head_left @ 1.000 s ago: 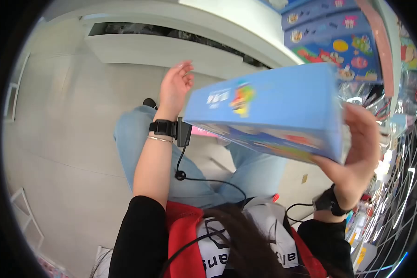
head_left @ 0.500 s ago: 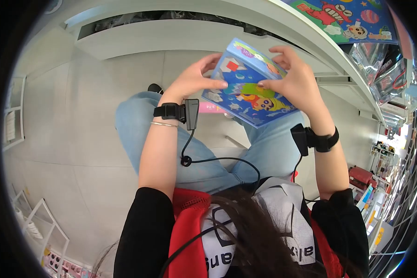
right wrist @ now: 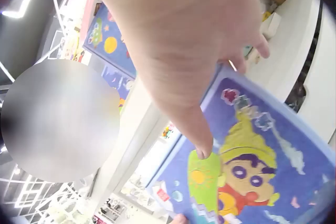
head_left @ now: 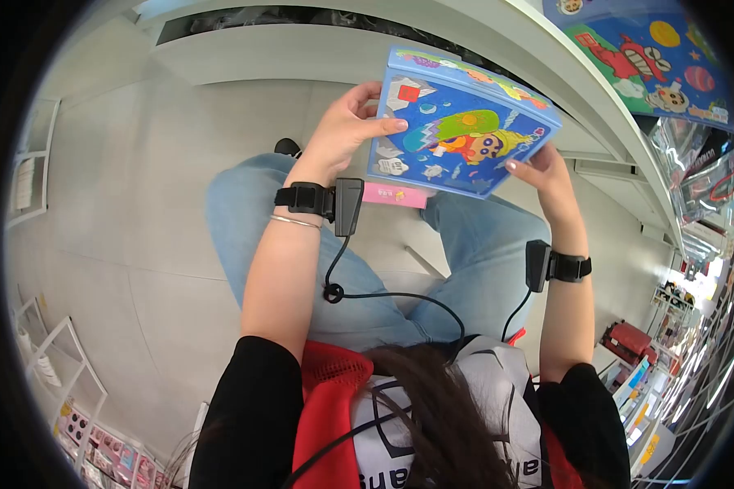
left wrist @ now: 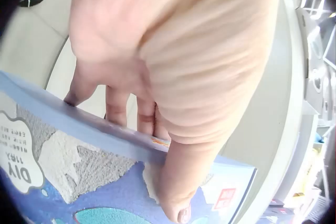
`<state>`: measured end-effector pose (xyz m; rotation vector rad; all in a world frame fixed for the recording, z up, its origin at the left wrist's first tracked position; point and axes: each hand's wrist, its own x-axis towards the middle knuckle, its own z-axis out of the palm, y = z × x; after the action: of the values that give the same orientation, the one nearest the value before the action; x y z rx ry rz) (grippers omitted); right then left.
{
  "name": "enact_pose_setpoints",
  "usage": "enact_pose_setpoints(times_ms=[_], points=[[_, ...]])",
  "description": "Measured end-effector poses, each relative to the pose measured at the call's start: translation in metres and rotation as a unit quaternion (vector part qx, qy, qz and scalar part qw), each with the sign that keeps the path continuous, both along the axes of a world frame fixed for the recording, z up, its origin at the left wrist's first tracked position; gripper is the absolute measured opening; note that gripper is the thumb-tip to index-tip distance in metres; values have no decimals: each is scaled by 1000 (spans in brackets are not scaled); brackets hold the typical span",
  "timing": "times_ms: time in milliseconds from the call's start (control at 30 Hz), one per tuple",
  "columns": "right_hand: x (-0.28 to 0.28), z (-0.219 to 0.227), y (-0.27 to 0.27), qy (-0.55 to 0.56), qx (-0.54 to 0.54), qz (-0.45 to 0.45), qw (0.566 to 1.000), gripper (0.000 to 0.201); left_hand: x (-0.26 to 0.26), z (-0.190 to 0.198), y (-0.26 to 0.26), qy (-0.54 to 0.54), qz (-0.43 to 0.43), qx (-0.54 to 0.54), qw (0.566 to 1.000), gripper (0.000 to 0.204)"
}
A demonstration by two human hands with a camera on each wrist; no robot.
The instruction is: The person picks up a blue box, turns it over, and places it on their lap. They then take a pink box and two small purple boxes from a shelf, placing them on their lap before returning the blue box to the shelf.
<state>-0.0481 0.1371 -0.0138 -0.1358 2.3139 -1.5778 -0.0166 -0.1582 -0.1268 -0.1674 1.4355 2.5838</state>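
Both hands hold a blue cartoon DIY box [head_left: 465, 143], raised in front of the knees with its picture face towards me. My left hand [head_left: 344, 134] grips its left edge. In the left wrist view the thumb lies on the picture face [left wrist: 118, 187] and the fingers reach behind the edge. At the right lower corner, my right hand [head_left: 553, 181] pinches the box, thumb on the front. The right wrist view shows that thumb beside the yellow-hatted character [right wrist: 249, 166]; its other fingers are partly hidden behind the box.
A pink box [head_left: 393, 195] shows low down, beyond the knees. White shelving [head_left: 497, 37] curves along the far side, with an open drawer [head_left: 285, 53] below. Similar blue boxes [head_left: 648, 69] stand on the shelf at right, near clear plastic packs [head_left: 693, 163]. White racks [head_left: 37, 171] line the left.
The box, earlier sideways in the right hand alone, now faces me between both hands. The left hand has taken its left edge; the right has slid from the top edge to the lower right corner.
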Motion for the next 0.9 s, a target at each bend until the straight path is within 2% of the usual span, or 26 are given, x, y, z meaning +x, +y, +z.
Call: enact_pose_setpoints(times_ms=[33,67,200,233,267,300,333,367,433,500,533,667,733,900], points=[[0,-1,2,-64,-33,0,997,62,-1,0,-1,-1,3,-2,1000,70],[0,-3,2,-47,-28,-29,998,52,-1,1,-1,-4,2,4,1000,69],[3,-14,3,-22,-29,-42,998,47,-1,-11,2,-30,7,-6,1000,63],[-1,-21,-1,47,19,-26,998,47,-1,-10,-2,-33,7,-5,999,63],[-2,-28,-3,116,67,-10,991,47,1,-11,-9,-70,65,-53,994,61],[-2,-33,-6,113,68,-11,991,47,3,-13,-13,-108,123,-99,981,60],[-1,-37,-13,166,165,-5,972,49,4,-13,-14,-128,166,-75,975,60],[-2,-42,-20,217,259,2,941,51,3,-15,-16,-130,167,-76,974,60],[-7,-66,-27,227,263,-2,938,47,0,-16,-21,-144,230,18,962,59],[-12,-98,-28,282,392,71,873,42,-1,-14,-21,-143,230,19,963,59],[-13,-117,-27,308,403,87,857,38,-1,-12,-20,-140,228,20,963,58],[-18,-177,-17,273,454,156,834,40,0,-6,-22,-150,237,29,959,57],[-19,-203,-15,231,509,193,807,46,0,-5,-23,-146,244,30,958,56],[-9,-251,-22,182,564,242,768,52,-3,-1,-23,-157,252,37,954,54]])
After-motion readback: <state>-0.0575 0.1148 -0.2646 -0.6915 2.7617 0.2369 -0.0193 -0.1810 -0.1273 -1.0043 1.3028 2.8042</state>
